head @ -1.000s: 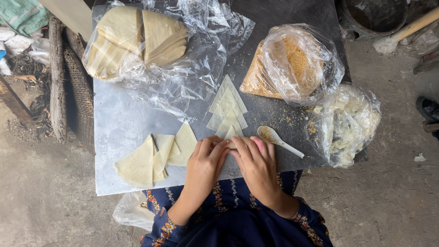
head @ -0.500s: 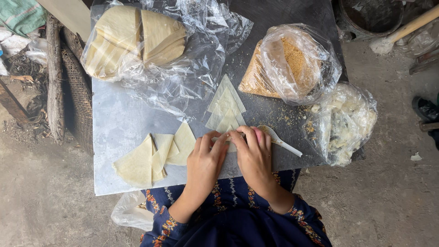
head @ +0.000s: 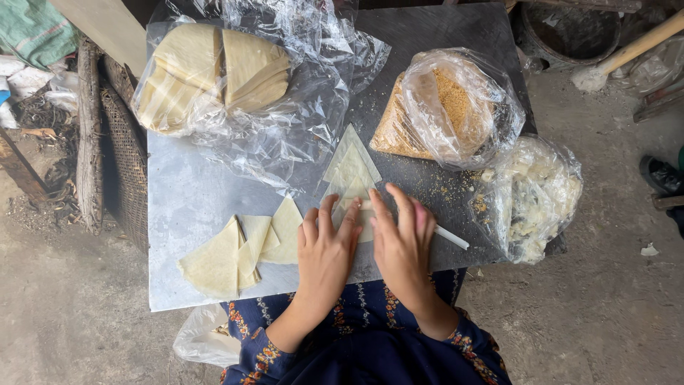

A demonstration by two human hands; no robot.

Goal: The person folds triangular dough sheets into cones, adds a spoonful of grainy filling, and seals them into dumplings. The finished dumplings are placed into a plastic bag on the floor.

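On grey metal tabletop [head: 192,207], outdoors w/ dirt ground [head: 605,321].

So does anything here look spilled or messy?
Yes: brown crumbs lie scattered on the board below the crumb bag, beside the white bag. A spoon pokes out from under the right hand. Both hands press flat on a dough triangle; left hand.
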